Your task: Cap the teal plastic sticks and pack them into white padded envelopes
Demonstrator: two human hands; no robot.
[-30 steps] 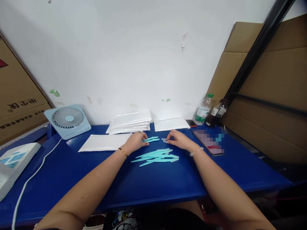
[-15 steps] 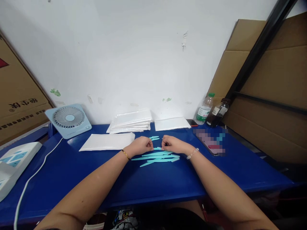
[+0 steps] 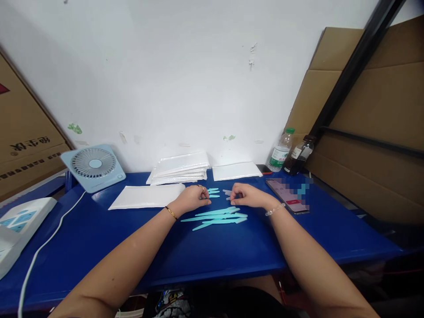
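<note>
Several turquoise eyebrow razors (image 3: 218, 217) lie loosely overlapped on the blue table, below and between my hands. My left hand (image 3: 194, 197) is closed at the fingertips around a razor, whose handle the hand largely hides. Thin turquoise ends of a few razors (image 3: 213, 192) stick out just past its fingers. Across a short gap, my right hand (image 3: 247, 195) is pinched, with a small clear cap at its fingertips. Another translucent cap (image 3: 226, 192) lies beside those fingers. A white padded envelope (image 3: 142, 196) is directly left of my left hand.
White padded envelopes (image 3: 180, 167) are stacked by the wall, with another envelope (image 3: 236, 171) beside them. A light-blue fan (image 3: 96, 164) and its white cable (image 3: 49, 243) are at left. A phone (image 3: 291, 196) and two bottles (image 3: 281, 152) are at right. Cardboard (image 3: 374, 132) flanks the table.
My hands have parted from a shared razor. The left now sits by the small group of razor ends; the right has shifted right, and clear caps have come into view beside it.
</note>
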